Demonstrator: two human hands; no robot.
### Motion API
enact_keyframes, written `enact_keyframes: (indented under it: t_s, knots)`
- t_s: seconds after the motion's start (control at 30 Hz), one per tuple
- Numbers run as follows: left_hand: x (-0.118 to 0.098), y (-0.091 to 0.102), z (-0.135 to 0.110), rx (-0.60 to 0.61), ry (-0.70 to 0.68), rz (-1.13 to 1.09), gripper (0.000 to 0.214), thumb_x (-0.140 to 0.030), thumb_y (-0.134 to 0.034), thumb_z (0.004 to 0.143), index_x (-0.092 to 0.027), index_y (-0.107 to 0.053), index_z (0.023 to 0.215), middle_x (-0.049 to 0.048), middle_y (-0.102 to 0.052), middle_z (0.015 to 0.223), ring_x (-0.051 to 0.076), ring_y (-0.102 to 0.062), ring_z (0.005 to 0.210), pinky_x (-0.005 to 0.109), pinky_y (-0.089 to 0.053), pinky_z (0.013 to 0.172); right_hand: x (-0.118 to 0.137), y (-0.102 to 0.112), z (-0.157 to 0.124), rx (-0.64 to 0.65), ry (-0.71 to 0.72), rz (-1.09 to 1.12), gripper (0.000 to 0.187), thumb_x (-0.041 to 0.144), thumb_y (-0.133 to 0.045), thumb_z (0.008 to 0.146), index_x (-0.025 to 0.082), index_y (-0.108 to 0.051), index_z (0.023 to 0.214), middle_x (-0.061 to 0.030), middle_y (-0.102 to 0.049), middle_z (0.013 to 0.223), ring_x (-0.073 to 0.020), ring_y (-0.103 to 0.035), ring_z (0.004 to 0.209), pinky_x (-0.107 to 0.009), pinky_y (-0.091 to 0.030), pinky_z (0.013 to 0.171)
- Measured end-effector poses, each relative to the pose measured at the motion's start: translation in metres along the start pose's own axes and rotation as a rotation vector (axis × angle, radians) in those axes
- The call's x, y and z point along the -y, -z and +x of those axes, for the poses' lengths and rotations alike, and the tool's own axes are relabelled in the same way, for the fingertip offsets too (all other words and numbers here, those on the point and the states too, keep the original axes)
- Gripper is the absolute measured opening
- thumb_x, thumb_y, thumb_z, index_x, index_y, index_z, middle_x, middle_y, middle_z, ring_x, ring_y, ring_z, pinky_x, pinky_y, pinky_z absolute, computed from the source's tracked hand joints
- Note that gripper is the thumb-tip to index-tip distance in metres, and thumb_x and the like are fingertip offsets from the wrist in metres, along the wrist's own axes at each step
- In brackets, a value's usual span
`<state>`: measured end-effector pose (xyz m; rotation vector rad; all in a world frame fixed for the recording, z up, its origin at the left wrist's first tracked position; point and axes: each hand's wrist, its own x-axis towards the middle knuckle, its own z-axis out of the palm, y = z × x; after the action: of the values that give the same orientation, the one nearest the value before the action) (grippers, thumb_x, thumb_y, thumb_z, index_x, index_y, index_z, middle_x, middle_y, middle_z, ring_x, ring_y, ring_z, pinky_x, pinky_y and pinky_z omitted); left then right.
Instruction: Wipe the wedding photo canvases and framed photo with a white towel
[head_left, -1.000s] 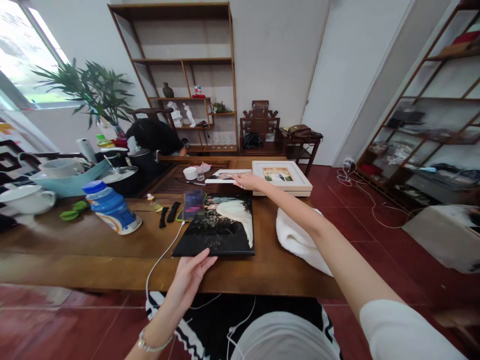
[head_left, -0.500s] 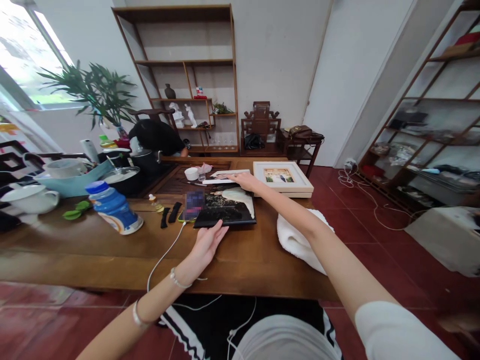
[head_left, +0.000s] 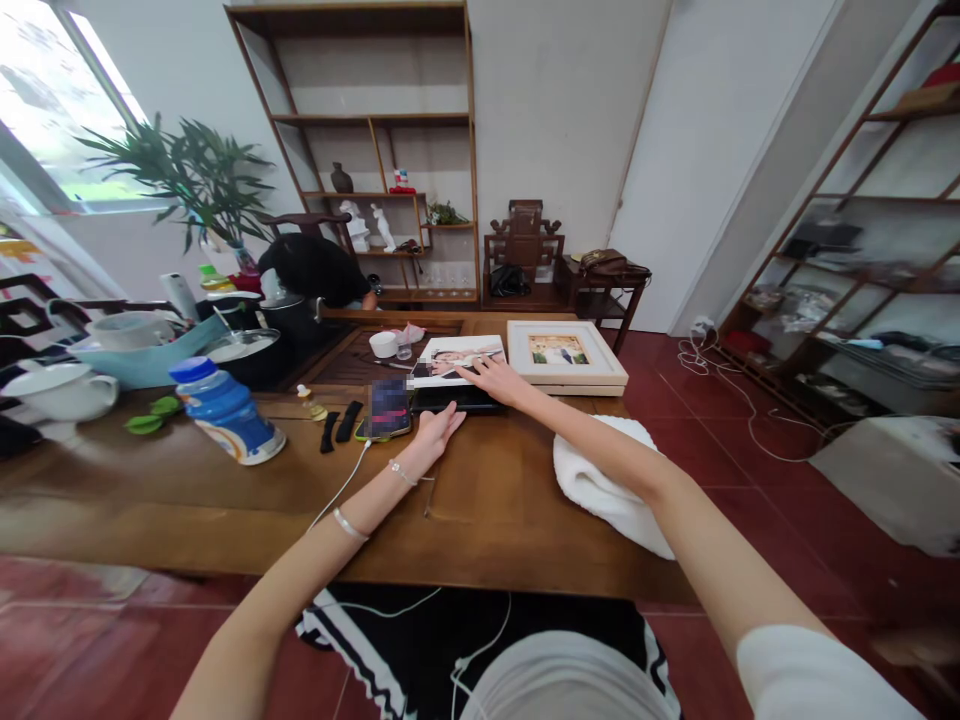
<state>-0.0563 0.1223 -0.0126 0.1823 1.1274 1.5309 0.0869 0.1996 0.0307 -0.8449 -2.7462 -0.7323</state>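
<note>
My left hand [head_left: 436, 425] lies flat with fingers stretched out, its tips against the near edge of a dark photo panel [head_left: 456, 399] on the wooden table [head_left: 480, 500]. My right hand [head_left: 491, 376] rests open, fingers spread, on a light photo print [head_left: 457, 358] that lies over the far part of that dark panel. A phone [head_left: 388, 409] with a white cable sits just left of my left hand. A white framed picture [head_left: 564, 354] lies to the right of the print.
A white towel [head_left: 604, 480] lies on the table's right edge. A blue bottle [head_left: 221, 410], pots and a white cup [head_left: 64, 392] crowd the left. A person in black [head_left: 315, 270] bends behind the table. Shelves stand at the back and right.
The dark photo panel has slid away from me toward the far side, pushed by my left hand. My right hand has drawn the light print over it.
</note>
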Motion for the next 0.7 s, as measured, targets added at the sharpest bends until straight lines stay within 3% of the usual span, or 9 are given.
enact_keyframes:
  t_s: [0.2, 0.5, 0.7]
  knots:
    - [-0.008, -0.017, 0.031, 0.081, 0.041, 0.038, 0.018, 0.002, -0.054, 0.081, -0.012, -0.051, 0.091, 0.0087, -0.063, 0.091, 0.022, -0.068, 0.087, 0.035, -0.06, 0.071, 0.008, -0.017, 0.002, 0.006, -0.049, 0.022, 0.05, 0.011, -0.032, 0.091, 0.025, -0.028, 0.138, -0.0178, -0.043, 0.131, -0.0297, -0.039, 0.121, -0.051, -0.036, 0.093]
    - [-0.012, -0.027, 0.048, 0.159, 0.055, 0.046, 0.015, 0.0, -0.054, 0.082, -0.01, -0.057, 0.093, 0.0123, -0.065, 0.096, 0.022, -0.067, 0.091, 0.031, -0.058, 0.074, -0.001, -0.022, 0.007, 0.139, -0.12, 0.117, 0.047, 0.026, -0.035, 0.093, 0.024, -0.026, 0.139, -0.0177, -0.03, 0.143, -0.0314, -0.037, 0.124, -0.052, -0.032, 0.096]
    - [-0.017, -0.023, 0.058, 0.181, 0.087, 0.07, 0.015, -0.002, -0.055, 0.083, -0.01, -0.055, 0.096, 0.0133, -0.065, 0.096, 0.022, -0.067, 0.091, 0.035, -0.057, 0.078, -0.015, -0.022, 0.027, 0.301, -0.103, 0.231, 0.057, 0.029, -0.049, 0.084, 0.024, -0.03, 0.138, -0.0158, -0.039, 0.139, -0.0322, -0.046, 0.119, -0.05, -0.038, 0.092]
